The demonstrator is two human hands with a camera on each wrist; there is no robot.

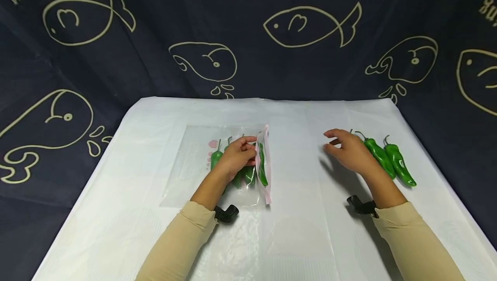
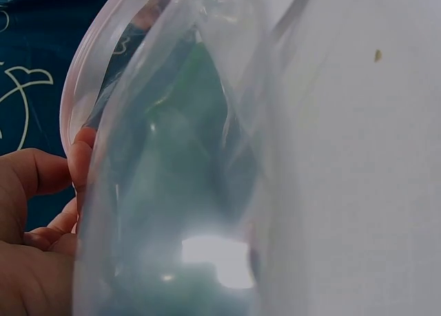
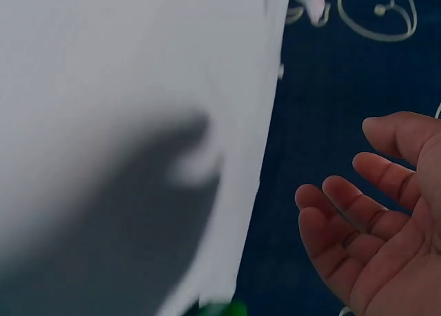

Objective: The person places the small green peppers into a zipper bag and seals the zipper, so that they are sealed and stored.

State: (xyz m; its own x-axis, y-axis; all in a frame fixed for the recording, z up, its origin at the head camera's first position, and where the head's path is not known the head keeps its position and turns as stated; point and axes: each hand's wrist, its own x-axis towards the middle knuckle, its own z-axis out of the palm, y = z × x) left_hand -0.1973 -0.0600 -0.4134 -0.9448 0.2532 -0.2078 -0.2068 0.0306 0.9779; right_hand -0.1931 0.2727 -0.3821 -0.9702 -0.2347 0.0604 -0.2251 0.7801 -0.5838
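- We take the work in hand to be bagging green peppers, and we judge the step to be keeping the mouth of the clear bag point(image 1: 194, 164) parted between two placings
- Our left hand point(image 1: 235, 156) pinches the bag near its pink strip point(image 1: 268, 197), thumb and finger meeting on the edge, as the left wrist view shows
- Our right hand point(image 1: 348, 148) holds nothing; its fingers are loosely curved with the thumb apart, above the table point(image 1: 303, 233) and just beside the loose peppers
- The next move, we think, calls for the right hand to take a loose pepper by its body and bring it to the mouth, while the left keeps the two walls apart
- We count one bag, lying flat on the left half of the table
- We count about four peppers in it by their stems: the leftmost pepper point(image 1: 215, 159), two partly behind the left hand, and a slim pepper point(image 1: 262, 164) along the pink strip, apparently just inside the mouth
- Outside we count two peppers plainly, the inner pepper point(image 1: 382, 159) and the outer pepper point(image 1: 400, 164); one more stem point(image 1: 351, 131) shows behind the right hand, so perhaps a third, but we cannot tell
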